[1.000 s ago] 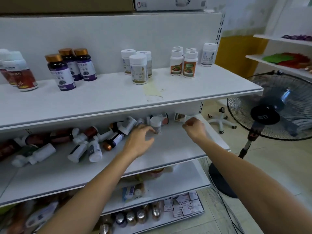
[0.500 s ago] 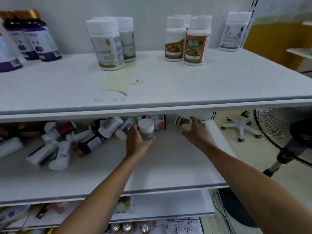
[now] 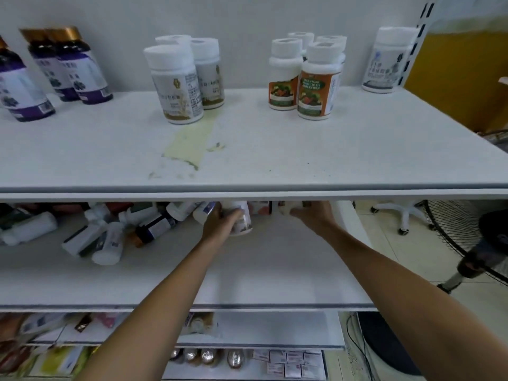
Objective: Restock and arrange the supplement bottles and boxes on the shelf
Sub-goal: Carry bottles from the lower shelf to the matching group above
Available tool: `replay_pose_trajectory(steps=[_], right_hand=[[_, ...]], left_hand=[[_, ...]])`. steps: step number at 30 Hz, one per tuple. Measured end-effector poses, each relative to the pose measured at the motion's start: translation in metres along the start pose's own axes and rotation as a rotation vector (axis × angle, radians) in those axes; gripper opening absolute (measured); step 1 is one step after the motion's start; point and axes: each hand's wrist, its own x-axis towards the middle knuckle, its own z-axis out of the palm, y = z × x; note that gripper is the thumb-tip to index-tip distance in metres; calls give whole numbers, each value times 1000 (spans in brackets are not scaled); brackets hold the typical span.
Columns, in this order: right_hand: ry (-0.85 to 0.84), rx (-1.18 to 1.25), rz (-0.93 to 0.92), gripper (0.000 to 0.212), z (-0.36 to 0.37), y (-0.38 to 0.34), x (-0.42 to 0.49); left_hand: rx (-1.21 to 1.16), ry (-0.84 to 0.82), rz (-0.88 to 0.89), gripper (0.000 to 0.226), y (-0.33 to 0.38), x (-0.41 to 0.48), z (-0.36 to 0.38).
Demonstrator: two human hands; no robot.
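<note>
Got a white plastic bottle with a pale grey label [image 3: 241,220] here, roughly upright on the white middle shelf [image 3: 275,270], far back and about centre, tucked just under the front lip of the white upper shelf [image 3: 275,160]. Way too blurry to read the label. Gripped by the left hand [image 3: 220,225] from its left side, with fingers curled snug round the body, so a proper hold and not just a touch. Just left of it, a jumbled heap of toppled white and brown bottles [image 3: 110,232], all lying on their sides. Further right, reaching in with the right hand [image 3: 313,215], up against a small white-capped bottle lying on its side [image 3: 284,209]. Can't tell if gripping or only touching, fingers half hidden behind the shelf lip. Up top, standing neatly along the far wall: dark gold-capped bottles with purple labels [image 3: 79,70], white bottles with gold-grey labels [image 3: 176,83], and white bottles with orange-and-green labels [image 3: 316,81].
</note>
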Motion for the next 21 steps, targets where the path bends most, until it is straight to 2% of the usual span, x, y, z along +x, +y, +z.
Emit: replay_pose_trajectory(steps=[3, 6, 9, 12, 16, 21], right_hand=[[-54, 143, 62, 21, -2, -19, -22], [-118, 273, 70, 28, 2, -34, -53], [-168, 373, 57, 9, 9, -51, -91], [-197, 478, 107, 11, 16, -69, -133], [-258, 494, 68, 14, 18, -97, -177], [-311, 471, 9, 31, 16, -138, -231]], left_hand=[[-288, -92, -155, 12, 7, -25, -15], [-543, -145, -261, 21, 2, -49, -37], [-650, -163, -253, 21, 3, -80, -62], [-560, -195, -193, 14, 3, -114, -88], [-403, -168, -97, 23, 6, -153, -124], [-327, -140, 4, 29, 16, -194, -166]])
